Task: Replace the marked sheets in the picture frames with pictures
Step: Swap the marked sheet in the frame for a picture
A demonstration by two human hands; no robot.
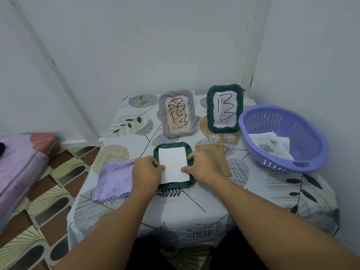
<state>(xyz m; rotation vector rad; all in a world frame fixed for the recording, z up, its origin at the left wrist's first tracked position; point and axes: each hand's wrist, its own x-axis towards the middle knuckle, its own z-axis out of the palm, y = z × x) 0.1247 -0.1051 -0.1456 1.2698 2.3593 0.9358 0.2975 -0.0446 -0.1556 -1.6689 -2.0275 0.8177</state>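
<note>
Lying face-down at desk [194, 215] centre: dark green frame [171, 187], white sheet [173, 166] on its back. Left hand [147, 172] grip pinching sheet's 9 o'clock edge; right hand [202, 166] grip curled on frame's 3 o'clock rim, thumb pressing sheet. Brown backing board [215, 152] flat, just beside right hand at 3 o'clock. Grey frame [176, 114] with scribbled sheet and second green frame [224, 109] marked "13" upright at 12 o'clock. Purple basket [282, 141] with pictures [270, 146] at 2 o'clock. Lilac cloth [114, 180] at 9 o'clock.
</note>
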